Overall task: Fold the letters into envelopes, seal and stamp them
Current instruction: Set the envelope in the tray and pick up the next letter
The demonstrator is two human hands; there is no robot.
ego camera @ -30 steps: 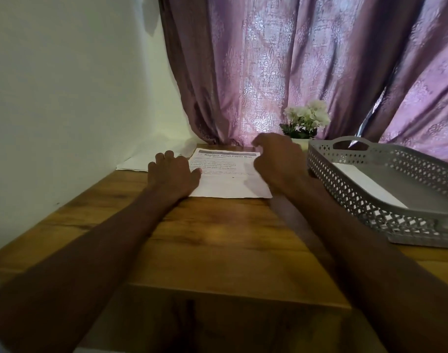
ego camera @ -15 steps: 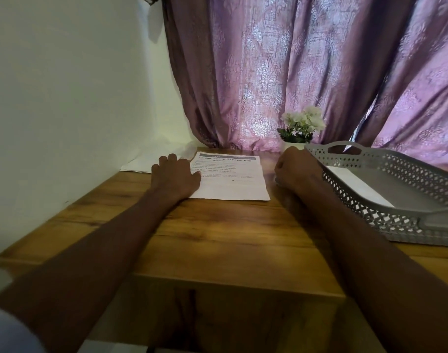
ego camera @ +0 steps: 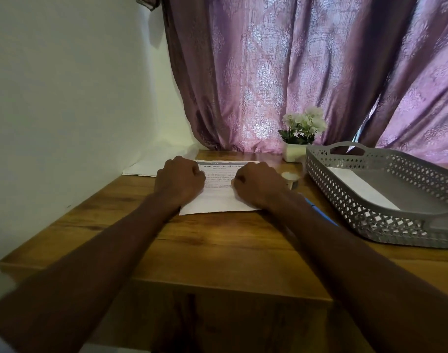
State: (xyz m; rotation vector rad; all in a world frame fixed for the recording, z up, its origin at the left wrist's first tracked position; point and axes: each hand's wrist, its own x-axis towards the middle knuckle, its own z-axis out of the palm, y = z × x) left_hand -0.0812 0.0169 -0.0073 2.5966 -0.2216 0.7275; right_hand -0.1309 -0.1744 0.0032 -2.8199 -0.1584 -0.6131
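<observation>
While both fists (ego camera: 179,179) (ego camera: 256,186) rest curled on it, the letter (ego camera: 219,200) lies flat

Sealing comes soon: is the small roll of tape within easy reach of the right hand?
Probably yes: the small roll of tape lies just beside the right hand on the wooden table, nothing between them.

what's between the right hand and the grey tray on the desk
In the head view, a roll of tape sits on the table between the right hand and the grey tray, with a blue pen nearer the wrist.
</observation>
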